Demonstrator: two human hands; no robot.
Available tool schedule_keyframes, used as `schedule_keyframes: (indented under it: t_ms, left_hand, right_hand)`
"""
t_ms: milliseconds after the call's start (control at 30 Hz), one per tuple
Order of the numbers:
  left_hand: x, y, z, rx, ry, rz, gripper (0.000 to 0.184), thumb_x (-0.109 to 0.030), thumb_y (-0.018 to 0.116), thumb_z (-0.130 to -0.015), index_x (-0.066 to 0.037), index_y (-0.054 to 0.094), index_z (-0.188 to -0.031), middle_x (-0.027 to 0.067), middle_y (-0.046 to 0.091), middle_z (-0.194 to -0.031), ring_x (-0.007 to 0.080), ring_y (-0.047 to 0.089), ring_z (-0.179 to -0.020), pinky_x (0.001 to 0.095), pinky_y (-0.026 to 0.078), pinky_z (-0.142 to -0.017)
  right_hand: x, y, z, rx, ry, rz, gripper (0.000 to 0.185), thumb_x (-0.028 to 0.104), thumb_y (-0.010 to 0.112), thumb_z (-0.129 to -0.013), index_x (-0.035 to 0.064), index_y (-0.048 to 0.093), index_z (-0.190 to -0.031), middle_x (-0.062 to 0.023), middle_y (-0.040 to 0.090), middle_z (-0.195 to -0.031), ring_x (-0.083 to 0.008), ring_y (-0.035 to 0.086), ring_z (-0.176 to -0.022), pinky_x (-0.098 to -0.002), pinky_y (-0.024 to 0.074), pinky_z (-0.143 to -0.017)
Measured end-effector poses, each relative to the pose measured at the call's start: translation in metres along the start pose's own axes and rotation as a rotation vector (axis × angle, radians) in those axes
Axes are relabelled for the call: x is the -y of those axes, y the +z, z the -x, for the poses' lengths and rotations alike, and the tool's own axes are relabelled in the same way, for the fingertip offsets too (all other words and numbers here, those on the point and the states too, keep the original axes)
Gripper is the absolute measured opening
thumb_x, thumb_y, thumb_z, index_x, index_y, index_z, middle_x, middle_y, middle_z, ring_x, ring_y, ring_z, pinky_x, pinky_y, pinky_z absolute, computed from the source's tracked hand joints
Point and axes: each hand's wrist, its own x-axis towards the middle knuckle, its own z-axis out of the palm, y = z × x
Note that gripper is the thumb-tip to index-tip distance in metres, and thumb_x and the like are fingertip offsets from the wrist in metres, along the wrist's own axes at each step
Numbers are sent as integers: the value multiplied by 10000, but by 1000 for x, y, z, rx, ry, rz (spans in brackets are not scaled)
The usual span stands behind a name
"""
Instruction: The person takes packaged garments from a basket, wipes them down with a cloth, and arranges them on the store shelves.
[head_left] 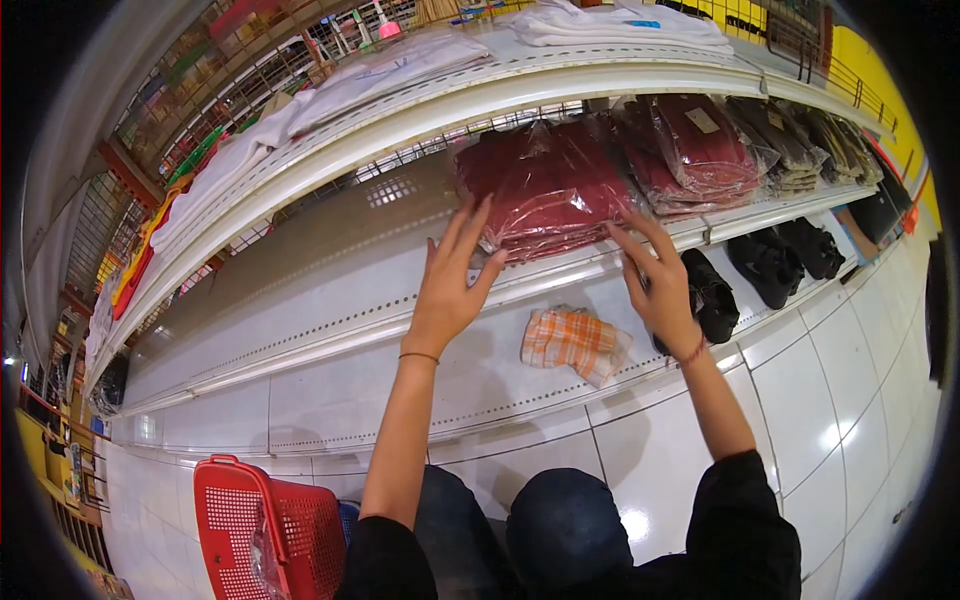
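On the middle shelf lies a stack of dark red garments in clear plastic. My left hand is at the stack's left front corner, fingers spread, with the fingertips at the plastic. At the right front corner is my right hand, its fingers apart and the fingertips at the edge of the wrapping. Neither hand is closed round anything. An orange and white checked cloth rests on the lower shelf between my forearms.
More wrapped dark red garments and dark wrapped stacks sit to the right. Black shoes stand on the lower shelf. White garments lie on the top shelf. A red basket stands on the floor at left.
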Motion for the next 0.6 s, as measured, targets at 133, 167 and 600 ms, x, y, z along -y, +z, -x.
schedule_keyframes:
  t_ms: [133,167,600]
  left_hand:
    - [13,-16,28,-30,29,-206,580,-274,626,-800,-124,399,-1313,134,353,-1368,317,302,-1279,507,184,-1048]
    - [15,-20,35,-22,15,-200,580,-274,626,-800,-124,399,-1313,134,353,-1368,317,302,-1279,507,184,-1048]
    - [28,-22,59,3,32,-528,782,138,561,-600,-133,398,-1314,117,404,-1327,300,369,-1233,439,274,-1050]
  right_hand:
    - [2,-15,143,179,424,-138,276,-50,524,-756,8,575,-1021,-155,538,-1079,-315,530,-984,-349,427,-821]
    - [6,-14,200,208,528,-63,277,-48,520,-749,-6,560,-1020,-164,532,-1090,-318,530,-979,-359,432,-811]
    - [121,-105,497,867,905,582,577,201,466,-833,107,280,-1371,-212,166,-1424,-432,80,-1317,-534,78,-1070]
